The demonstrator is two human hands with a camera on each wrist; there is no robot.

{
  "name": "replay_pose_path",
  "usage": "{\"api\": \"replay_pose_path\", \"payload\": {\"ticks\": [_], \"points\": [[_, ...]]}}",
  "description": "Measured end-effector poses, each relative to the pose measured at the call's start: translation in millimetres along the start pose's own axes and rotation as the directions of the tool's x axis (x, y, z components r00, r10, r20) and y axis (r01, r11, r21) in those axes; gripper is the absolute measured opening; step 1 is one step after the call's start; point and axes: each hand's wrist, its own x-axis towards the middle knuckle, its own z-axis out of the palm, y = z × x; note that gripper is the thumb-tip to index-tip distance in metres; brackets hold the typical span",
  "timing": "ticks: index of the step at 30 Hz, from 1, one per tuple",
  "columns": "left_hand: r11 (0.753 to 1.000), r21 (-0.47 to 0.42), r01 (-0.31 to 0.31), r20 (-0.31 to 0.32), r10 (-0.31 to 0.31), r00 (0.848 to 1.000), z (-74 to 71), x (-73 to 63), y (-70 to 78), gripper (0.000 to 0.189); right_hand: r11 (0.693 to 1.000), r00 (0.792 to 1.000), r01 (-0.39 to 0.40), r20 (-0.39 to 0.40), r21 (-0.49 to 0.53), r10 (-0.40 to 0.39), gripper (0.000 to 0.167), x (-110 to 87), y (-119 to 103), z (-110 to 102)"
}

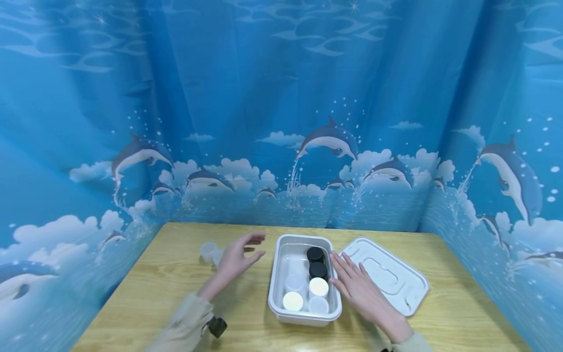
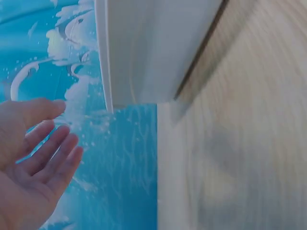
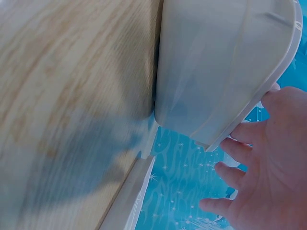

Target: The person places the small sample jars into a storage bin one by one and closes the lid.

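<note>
The grainy wooden table (image 1: 462,313) bears a rounded tub (image 1: 305,320) between hands (image 1: 360,291).

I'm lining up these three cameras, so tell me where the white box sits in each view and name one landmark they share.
Head: the white box is low, slightly right of centre, between the left hand and the right hand.
Left wrist: its outer wall fills the upper middle.
Right wrist: its outer wall is at upper right.
Shared landmark: the blue curtain.
</note>
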Motion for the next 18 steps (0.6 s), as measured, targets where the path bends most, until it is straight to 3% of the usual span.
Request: {"api": "replay_pose_path", "payload": {"ticks": [3,7,12,18], "points": [[1.0,-0.024,-0.003,-0.101,0.001,0.995,-6.5,-5.4,-11.7,0.043,1.0,1.0,0.0,-0.003,0.0,0.0,0.058,-0.1,0.0,0.1],[0.998,-0.018,0.056,-0.187,-0.058,0.981,-19.5,-13.9,-26.3,0.044,1.0,1.0,0.001,-0.004,-0.002,-0.001,0.058,0.0,0.3,1.2],[0.985,0.004,0.174,-0.219,-0.169,0.961,-36.8,-25.6,-39.4,0.044,1.0,1.0,0.002,-0.007,0.0,-0.002,0.058,0.2,0.3,1.3],[0.971,0.075,0.227,-0.218,-0.206,0.954,-50.1,-34.5,-49.6,0.047,1.0,1.0,0.005,-0.013,0.001,-0.005,0.058,0.3,0.1,1.1]]}}
